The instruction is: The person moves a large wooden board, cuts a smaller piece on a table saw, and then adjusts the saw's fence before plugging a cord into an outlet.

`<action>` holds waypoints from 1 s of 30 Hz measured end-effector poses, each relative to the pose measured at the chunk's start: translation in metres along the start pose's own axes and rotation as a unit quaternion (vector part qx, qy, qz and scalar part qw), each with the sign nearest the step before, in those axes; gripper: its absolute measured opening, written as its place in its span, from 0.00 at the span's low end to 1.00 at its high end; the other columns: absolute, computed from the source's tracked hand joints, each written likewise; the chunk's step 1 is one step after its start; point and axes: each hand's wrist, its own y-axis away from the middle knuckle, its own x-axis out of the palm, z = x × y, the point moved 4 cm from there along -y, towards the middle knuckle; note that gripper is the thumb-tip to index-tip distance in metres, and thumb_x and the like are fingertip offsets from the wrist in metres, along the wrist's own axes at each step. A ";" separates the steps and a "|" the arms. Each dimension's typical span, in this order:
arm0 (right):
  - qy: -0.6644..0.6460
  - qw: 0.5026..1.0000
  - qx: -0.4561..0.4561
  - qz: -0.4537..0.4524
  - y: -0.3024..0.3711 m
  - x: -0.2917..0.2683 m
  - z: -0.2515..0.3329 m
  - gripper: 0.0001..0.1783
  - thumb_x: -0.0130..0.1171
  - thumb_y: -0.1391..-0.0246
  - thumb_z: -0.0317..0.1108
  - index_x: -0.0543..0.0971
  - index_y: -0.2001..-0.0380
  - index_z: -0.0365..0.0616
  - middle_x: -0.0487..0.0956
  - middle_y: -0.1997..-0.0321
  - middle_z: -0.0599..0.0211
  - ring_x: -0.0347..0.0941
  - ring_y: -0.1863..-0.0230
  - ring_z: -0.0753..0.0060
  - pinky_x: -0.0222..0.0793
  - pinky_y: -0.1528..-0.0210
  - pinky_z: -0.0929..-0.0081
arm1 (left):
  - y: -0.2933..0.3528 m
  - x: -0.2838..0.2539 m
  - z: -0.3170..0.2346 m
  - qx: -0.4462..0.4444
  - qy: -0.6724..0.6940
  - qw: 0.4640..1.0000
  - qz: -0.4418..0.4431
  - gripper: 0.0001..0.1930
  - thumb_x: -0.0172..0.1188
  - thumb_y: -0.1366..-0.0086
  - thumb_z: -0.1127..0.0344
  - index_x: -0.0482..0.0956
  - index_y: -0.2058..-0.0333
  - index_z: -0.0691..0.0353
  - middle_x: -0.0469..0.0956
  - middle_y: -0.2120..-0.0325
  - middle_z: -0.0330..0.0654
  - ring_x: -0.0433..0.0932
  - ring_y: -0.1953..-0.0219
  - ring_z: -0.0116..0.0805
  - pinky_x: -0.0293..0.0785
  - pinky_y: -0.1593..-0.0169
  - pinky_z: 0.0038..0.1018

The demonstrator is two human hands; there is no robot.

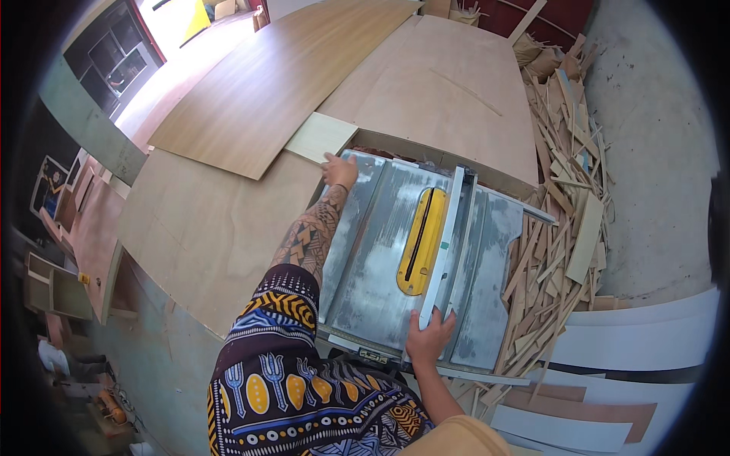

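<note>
A table saw (pixel 376 235) with a worn grey metal top is in front of me. Its yellow insert plate (pixel 413 266) has a dark slot along the middle, and no blade can be made out above it. My left hand (pixel 340 172) reaches to the saw's far left corner, its fingers bent at the near edge of a small pale board (pixel 322 135). That board lies on the plywood beside the saw. My right hand (pixel 430 338) grips the near end of the long metal rip fence (pixel 444 254), which stands just right of the insert plate.
Large plywood sheets (pixel 449 83) surround the saw at the far side and left, with a browner panel (pixel 281 72) on top. Wood offcuts (pixel 563 205) are heaped along the right. White panels (pixel 639 334) lie at the lower right. Wooden cabinet parts (pixel 61 285) stand at the left.
</note>
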 end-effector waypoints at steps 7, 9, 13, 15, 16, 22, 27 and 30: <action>0.010 1.000 -0.019 -0.009 -0.009 0.009 0.007 0.31 0.61 0.46 0.49 0.75 0.48 0.36 0.59 0.37 0.34 0.56 0.36 0.33 0.54 0.36 0.44 | -0.078 0.002 0.048 -0.134 0.052 0.987 0.068 0.44 0.64 0.40 0.45 0.57 0.41 0.79 0.73 0.45 0.61 0.75 0.43 0.51 0.70 0.40 0.41; 0.012 1.000 -0.017 -0.013 -0.011 0.014 0.011 0.31 0.62 0.46 0.49 0.75 0.48 0.34 0.60 0.37 0.34 0.57 0.36 0.32 0.54 0.37 0.45 | -0.092 0.008 0.041 -0.099 0.010 0.992 0.080 0.43 0.64 0.40 0.46 0.59 0.42 0.79 0.73 0.46 0.60 0.75 0.43 0.52 0.70 0.40 0.41; -0.002 1.000 -0.027 -0.009 -0.011 0.020 0.011 0.31 0.63 0.47 0.49 0.76 0.50 0.33 0.61 0.38 0.34 0.58 0.37 0.32 0.56 0.37 0.47 | -0.123 0.012 0.051 -0.165 0.044 0.985 0.030 0.37 0.64 0.40 0.49 0.63 0.45 0.77 0.74 0.46 0.60 0.76 0.45 0.54 0.72 0.42 0.41; 0.001 0.999 -0.030 -0.017 -0.011 0.023 0.015 0.31 0.63 0.47 0.49 0.76 0.50 0.33 0.62 0.39 0.34 0.59 0.37 0.33 0.57 0.37 0.47 | -0.138 0.005 0.068 -0.210 0.163 0.964 -0.004 0.35 0.66 0.41 0.50 0.66 0.45 0.73 0.74 0.47 0.59 0.76 0.45 0.53 0.73 0.42 0.41; 0.011 1.000 -0.020 -0.017 -0.012 0.021 0.010 0.31 0.63 0.47 0.49 0.76 0.50 0.34 0.62 0.38 0.34 0.59 0.37 0.33 0.57 0.37 0.47 | -0.121 0.018 0.061 -0.201 0.160 0.966 0.014 0.34 0.66 0.41 0.50 0.68 0.46 0.72 0.75 0.47 0.59 0.76 0.45 0.53 0.73 0.42 0.41; 0.018 0.999 -0.014 -0.028 -0.023 0.006 0.004 0.30 0.63 0.48 0.49 0.77 0.51 0.34 0.62 0.39 0.34 0.60 0.38 0.33 0.57 0.36 0.49 | -0.105 0.041 0.029 -0.240 0.204 0.948 0.033 0.31 0.67 0.41 0.54 0.68 0.48 0.70 0.76 0.50 0.58 0.77 0.47 0.52 0.75 0.46 0.40; 0.003 1.000 -0.016 -0.022 -0.027 0.008 0.016 0.30 0.63 0.48 0.51 0.77 0.51 0.36 0.62 0.37 0.34 0.59 0.37 0.34 0.56 0.36 0.48 | -0.148 0.070 0.042 -0.383 0.526 0.759 -0.005 0.29 0.66 0.39 0.62 0.59 0.48 0.69 0.79 0.55 0.57 0.82 0.56 0.46 0.83 0.63 0.32; -0.008 1.000 -0.020 -0.014 -0.023 0.018 0.024 0.30 0.63 0.48 0.51 0.77 0.50 0.36 0.62 0.37 0.35 0.59 0.36 0.35 0.56 0.36 0.48 | -0.172 0.066 0.066 -0.322 0.527 0.786 0.022 0.25 0.62 0.35 0.63 0.60 0.48 0.69 0.79 0.57 0.58 0.83 0.60 0.47 0.83 0.62 0.33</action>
